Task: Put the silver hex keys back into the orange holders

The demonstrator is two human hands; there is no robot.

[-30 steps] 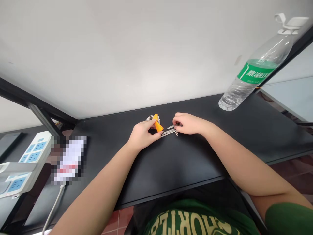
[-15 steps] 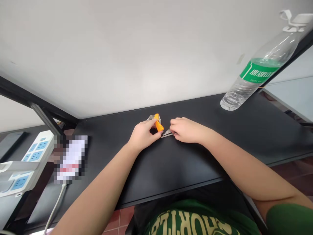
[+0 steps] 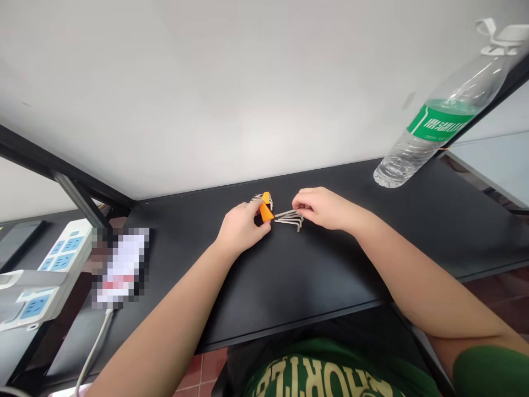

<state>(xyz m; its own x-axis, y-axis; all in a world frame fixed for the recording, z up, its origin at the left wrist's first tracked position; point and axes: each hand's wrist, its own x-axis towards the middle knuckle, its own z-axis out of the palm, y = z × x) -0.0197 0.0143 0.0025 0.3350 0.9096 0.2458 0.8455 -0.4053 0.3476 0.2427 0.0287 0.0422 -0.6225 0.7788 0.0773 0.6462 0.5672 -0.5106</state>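
My left hand [image 3: 242, 226] pinches an orange hex key holder [image 3: 266, 212] between thumb and fingers, just above the black tabletop. In my right hand [image 3: 316, 205] is a grey hex key [image 3: 285, 213], its far end pointing left at the holder; whether the tip is inside cannot be made out. Several loose L-shaped hex keys [image 3: 291, 221] lie side by side on the table just below that hand. Behind the left fingers rests a second orange holder [image 3: 265, 197] filled with small hex keys.
A large water bottle [image 3: 440, 124] with a green label stands at the back right against the wall. On the left are a blurred-out phone [image 3: 122, 267] with a cable and a white power strip [image 3: 58, 270]. A black frame bar [image 3: 74, 190] borders the table's left side.
My right hand has risen slightly from the loose keys and now holds one key up to the orange holder. The loose keys' bent ends have come into sight. My left hand stays nearly in place.
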